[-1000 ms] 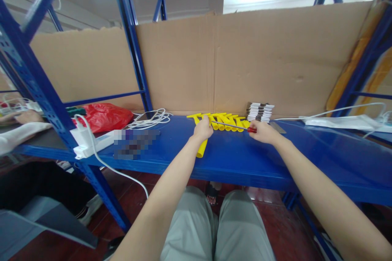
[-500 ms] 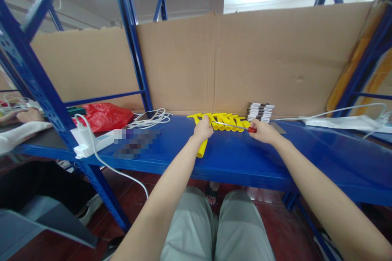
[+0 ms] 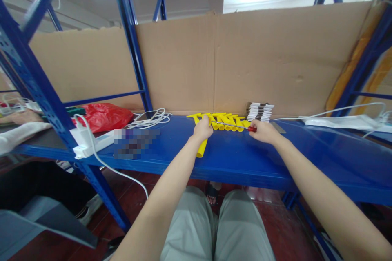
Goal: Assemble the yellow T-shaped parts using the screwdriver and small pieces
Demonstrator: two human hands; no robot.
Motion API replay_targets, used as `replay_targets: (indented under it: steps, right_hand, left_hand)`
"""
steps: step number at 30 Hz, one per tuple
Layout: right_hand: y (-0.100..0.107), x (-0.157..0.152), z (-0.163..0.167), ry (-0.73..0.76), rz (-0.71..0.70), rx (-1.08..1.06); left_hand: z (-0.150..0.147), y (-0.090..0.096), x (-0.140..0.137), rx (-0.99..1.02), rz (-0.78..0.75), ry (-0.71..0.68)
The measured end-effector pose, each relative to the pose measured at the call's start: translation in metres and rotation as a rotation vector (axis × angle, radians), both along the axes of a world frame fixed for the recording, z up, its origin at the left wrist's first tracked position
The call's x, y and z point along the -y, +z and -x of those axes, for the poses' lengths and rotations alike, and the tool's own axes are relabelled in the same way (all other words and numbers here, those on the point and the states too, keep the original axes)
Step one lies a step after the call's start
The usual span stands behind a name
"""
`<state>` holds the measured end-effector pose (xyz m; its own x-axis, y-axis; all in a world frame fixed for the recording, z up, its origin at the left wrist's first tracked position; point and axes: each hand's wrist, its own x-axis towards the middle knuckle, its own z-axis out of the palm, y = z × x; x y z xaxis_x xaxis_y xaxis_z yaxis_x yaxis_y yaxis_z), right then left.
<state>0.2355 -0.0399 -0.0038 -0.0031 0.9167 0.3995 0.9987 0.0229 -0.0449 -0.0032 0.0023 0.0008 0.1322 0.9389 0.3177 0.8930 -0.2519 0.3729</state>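
Observation:
My left hand point(image 3: 203, 128) is closed around a yellow T-shaped tube piece point(image 3: 201, 149), whose round lower end sticks out below the fist toward me. In my right hand point(image 3: 262, 130) is a screwdriver point(image 3: 252, 129) with a red handle. Its thin metal shaft points left, and the tip ends at my left hand; the exact contact there is hidden by the fingers. Behind the shaft, several more yellow T-shaped pieces point(image 3: 228, 127) lie in a row on the blue shelf point(image 3: 232, 157).
A stack of white and dark small packs point(image 3: 260, 112) stands behind my right hand. At left are coiled white cables point(image 3: 154, 119), a red plastic bag point(image 3: 107, 116) and a white power strip point(image 3: 104, 141). Cardboard point(image 3: 260, 61) closes the back. Another person's hand point(image 3: 29, 117) is far left.
Both hands and the screwdriver have stayed nearly in place. The other person's hand at far left has shifted slightly.

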Motion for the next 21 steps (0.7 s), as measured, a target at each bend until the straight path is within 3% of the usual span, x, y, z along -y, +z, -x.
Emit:
replay_targets:
  steps: [21]
  right_hand:
    - [0.0012,-0.0011,-0.0026,-0.086,0.02,0.003]
  left_hand:
    - [0.0001,-0.0023,-0.0026,0.031,-0.015,-0.008]
